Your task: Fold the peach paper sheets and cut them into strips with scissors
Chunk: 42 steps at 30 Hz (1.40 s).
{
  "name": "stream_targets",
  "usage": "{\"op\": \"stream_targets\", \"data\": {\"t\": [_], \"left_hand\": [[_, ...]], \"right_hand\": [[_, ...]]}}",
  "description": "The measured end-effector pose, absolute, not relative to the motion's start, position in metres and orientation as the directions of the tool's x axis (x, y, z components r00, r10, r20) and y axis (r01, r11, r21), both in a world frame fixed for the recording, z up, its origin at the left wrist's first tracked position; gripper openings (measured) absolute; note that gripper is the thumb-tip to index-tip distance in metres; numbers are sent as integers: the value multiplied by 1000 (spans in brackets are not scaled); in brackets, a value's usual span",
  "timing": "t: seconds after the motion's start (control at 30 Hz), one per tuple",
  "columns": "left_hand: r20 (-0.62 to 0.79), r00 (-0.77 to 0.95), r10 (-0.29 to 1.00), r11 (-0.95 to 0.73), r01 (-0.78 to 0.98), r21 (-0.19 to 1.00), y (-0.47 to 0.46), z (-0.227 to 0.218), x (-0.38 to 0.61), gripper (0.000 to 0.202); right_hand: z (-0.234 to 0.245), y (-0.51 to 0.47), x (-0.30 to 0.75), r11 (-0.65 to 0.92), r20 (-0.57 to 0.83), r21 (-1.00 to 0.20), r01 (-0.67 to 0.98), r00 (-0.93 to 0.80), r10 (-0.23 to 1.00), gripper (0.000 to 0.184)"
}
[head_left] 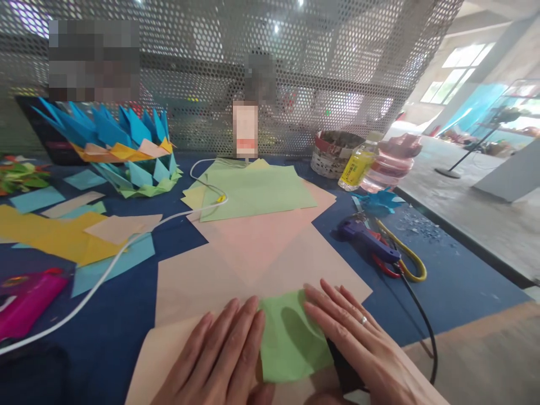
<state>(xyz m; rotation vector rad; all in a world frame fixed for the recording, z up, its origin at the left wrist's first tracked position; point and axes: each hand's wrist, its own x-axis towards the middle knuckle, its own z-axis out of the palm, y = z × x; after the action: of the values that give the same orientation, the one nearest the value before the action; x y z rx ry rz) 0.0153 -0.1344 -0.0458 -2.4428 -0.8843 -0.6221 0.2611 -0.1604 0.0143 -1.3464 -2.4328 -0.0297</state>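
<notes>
A small light-green piece of paper [295,337] lies on large peach sheets [261,264] in front of me. My left hand [219,354] rests flat along its left edge, fingers stretched out and side by side. On the opposite edge lies my right hand [358,337], also open, with a ring on one finger and its fingertips touching the upper right corner. A dark object [342,365] shows partly beneath my right hand; I cannot make out its kind. Beyond the hands, larger green sheets [257,191] are stacked on the peach paper.
Folded blue, orange and green paper [139,129] forms a ring at the back left. Loose paper pieces [54,236], a magenta object [34,298] and a white cable [101,275] lie left. Right are a purple glue gun [367,239], scissors [386,267] and a yellow-labelled bottle [356,169].
</notes>
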Motion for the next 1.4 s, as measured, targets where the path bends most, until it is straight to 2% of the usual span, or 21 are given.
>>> {"op": "stream_targets", "data": {"t": [0.17, 0.37, 0.57, 0.67, 0.8, 0.9, 1.1, 1.23, 1.33, 1.4], "left_hand": [[545, 685, 484, -683, 685, -254, -135, -45, 15, 51], [537, 691, 484, -696, 676, -243, -132, -42, 15, 49], [552, 674, 491, -685, 690, -234, -133, -41, 17, 49], [553, 673, 492, -678, 694, -241, -134, -41, 16, 47], [547, 681, 487, -682, 688, -248, -134, -41, 15, 48], [556, 683, 475, -686, 682, -252, -134, -41, 16, 50], [562, 675, 479, -674, 692, -257, -135, -40, 19, 60], [545, 692, 473, -668, 685, -290, -134, -42, 17, 58], [518, 711, 476, -663, 677, -320, -134, -45, 14, 60], [511, 714, 478, -654, 678, -335, -135, -47, 13, 55]], "right_hand": [[16, -160, 256, 560, 339, -173, 810, -485, 806, 61], [13, -155, 249, 590, 349, -167, 790, -512, 785, 59], [13, -151, 244, 542, 403, -250, 802, -423, 812, 31], [10, -146, 247, 593, 437, -232, 771, -462, 772, 28], [5, -141, 253, 627, 387, -251, 738, -517, 763, 20], [5, -141, 255, 604, 342, -278, 747, -511, 789, 22], [5, -143, 255, 586, 311, -259, 768, -508, 803, 30], [11, -146, 255, 601, 291, -226, 766, -536, 792, 26], [19, -150, 253, 618, 327, -174, 767, -547, 771, 36], [20, -152, 251, 623, 357, -141, 770, -547, 757, 45]]}}
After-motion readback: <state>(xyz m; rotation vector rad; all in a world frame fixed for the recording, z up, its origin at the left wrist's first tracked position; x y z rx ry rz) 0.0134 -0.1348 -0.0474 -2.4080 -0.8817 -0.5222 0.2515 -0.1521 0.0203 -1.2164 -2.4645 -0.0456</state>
